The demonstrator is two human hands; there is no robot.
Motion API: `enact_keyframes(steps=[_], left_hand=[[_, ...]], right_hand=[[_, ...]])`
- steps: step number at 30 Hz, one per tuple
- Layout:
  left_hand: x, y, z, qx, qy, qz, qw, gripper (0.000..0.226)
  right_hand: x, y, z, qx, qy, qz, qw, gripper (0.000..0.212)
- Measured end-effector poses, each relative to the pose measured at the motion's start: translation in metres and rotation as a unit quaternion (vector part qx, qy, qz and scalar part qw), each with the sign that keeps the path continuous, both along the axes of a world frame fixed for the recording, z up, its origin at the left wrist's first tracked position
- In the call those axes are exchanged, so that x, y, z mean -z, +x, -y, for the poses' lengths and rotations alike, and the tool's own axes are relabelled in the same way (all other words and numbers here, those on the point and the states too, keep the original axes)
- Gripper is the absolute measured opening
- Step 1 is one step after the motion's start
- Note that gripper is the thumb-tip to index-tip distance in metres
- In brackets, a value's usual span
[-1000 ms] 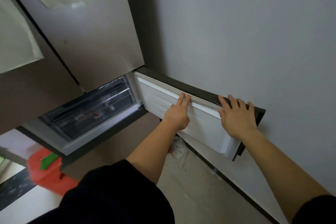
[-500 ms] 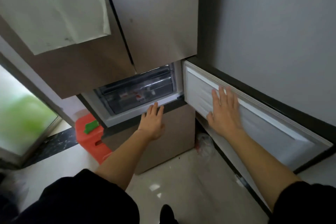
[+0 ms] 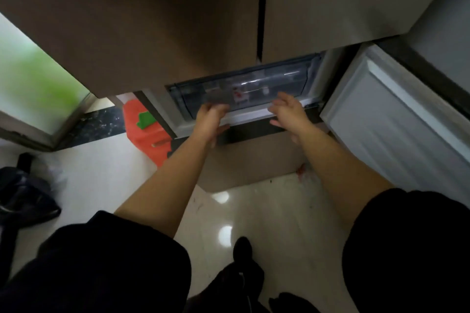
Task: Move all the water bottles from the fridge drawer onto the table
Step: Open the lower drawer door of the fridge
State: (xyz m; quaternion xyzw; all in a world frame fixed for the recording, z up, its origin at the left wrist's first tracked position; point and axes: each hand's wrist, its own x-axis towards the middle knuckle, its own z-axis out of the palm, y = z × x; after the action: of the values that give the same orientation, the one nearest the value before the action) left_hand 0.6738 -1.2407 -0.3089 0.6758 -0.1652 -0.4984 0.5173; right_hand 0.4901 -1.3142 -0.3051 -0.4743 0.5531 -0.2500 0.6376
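Water bottles (image 3: 237, 95): inside the drawer in the far middle of the scene, seen only as blurred shapes and a red-and-white label through its clear front; how many there are cannot be told.
Handling: probably full, so fairly heavy for their size; thin plastic that gives under a squeeze, and likely cold and a little slippery from the fridge.
Where to hold: best taken round the middle of the body with the whole hand, or by the stiffer neck under the cap. None can be reached until the drawer is drawn out.
Fridge drawer (image 3: 287, 79): clear, stiff plastic, seemingly pushed in under the two closed upper doors (image 3: 178, 20). It should slide rather than lift, and the load will make it drag. Its front lower edge looks like the place to pull.
Left hand (image 3: 212, 117): at the near left of the drawer front, thumb hanging below. The fingers are blurred, so I cannot tell whether they hook the edge or only touch it.
Right hand (image 3: 290, 112): at the near right of the drawer front, fingers loosely spread and holding nothing.
Arms: both bare forearms stretched forward and down, roughly level with each other.
Fridge door (image 3: 396, 129): swung open on the right, white inner face showing.
Surroundings: an orange stool (image 3: 145, 134) stands left of the fridge on a glossy floor (image 3: 267, 211).
Table: not in view.
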Motion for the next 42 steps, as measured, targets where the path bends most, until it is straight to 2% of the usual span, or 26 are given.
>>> enact_keyframes(steps=[4,9,11,12,13,14,16,19,21,25,28,30,33,37,39,42], left_hand=[[0.001,0.014,0.032,-0.060,-0.041,-0.152,0.986,0.013],[0.012,0.020,0.051,-0.098,-0.078,-0.256,0.958,0.017],[0.019,0.021,0.054,-0.123,-0.102,-0.297,0.942,0.026],[0.020,0.023,0.055,-0.136,-0.113,-0.314,0.933,0.036],[0.019,0.023,0.056,-0.137,-0.129,-0.329,0.925,0.037],[0.019,0.023,0.058,-0.134,-0.139,-0.334,0.923,0.031],[0.015,0.020,0.058,-0.122,-0.143,-0.329,0.925,0.021],[0.011,0.012,0.060,-0.121,-0.143,-0.328,0.926,0.046],[0.008,0.010,0.064,-0.117,-0.143,-0.302,0.935,0.058],[0.011,0.014,0.066,-0.094,-0.111,-0.246,0.958,0.064],[0.013,0.014,0.065,-0.083,-0.101,-0.231,0.964,0.065],[0.009,0.013,0.064,-0.091,-0.097,-0.224,0.966,0.065],[0.004,0.012,0.062,-0.103,-0.074,-0.190,0.973,0.057],[0.006,0.007,0.054,-0.109,-0.021,-0.157,0.981,0.027],[0.008,0.003,0.046,-0.121,-0.003,-0.157,0.980,0.026],[0.010,-0.007,0.031,-0.134,0.003,-0.150,0.980,0.028]], right_hand=[[0.010,0.029,0.034,0.077,0.067,0.114,0.988,0.064],[0.020,0.047,0.066,0.153,0.123,0.259,0.946,0.060],[0.023,0.051,0.074,0.186,0.150,0.304,0.922,0.045],[0.025,0.052,0.076,0.192,0.156,0.302,0.921,0.030],[0.027,0.052,0.078,0.193,0.162,0.306,0.918,0.021],[0.028,0.050,0.079,0.196,0.163,0.313,0.915,0.020],[0.027,0.049,0.081,0.213,0.164,0.340,0.901,0.021],[0.019,0.049,0.080,0.235,0.158,0.355,0.891,0.007],[0.014,0.050,0.078,0.244,0.173,0.363,0.882,0.006],[0.014,0.050,0.084,0.190,0.177,0.348,0.901,0.014],[0.018,0.049,0.086,0.186,0.161,0.330,0.911,0.007],[0.022,0.048,0.084,0.176,0.159,0.322,0.917,0.011],[0.022,0.044,0.079,0.174,0.168,0.333,0.912,0.005],[0.021,0.034,0.071,0.192,0.188,0.318,0.909,0.016],[0.019,0.028,0.064,0.186,0.188,0.298,0.917,0.027],[0.014,0.017,0.050,0.169,0.183,0.277,0.928,0.028]])
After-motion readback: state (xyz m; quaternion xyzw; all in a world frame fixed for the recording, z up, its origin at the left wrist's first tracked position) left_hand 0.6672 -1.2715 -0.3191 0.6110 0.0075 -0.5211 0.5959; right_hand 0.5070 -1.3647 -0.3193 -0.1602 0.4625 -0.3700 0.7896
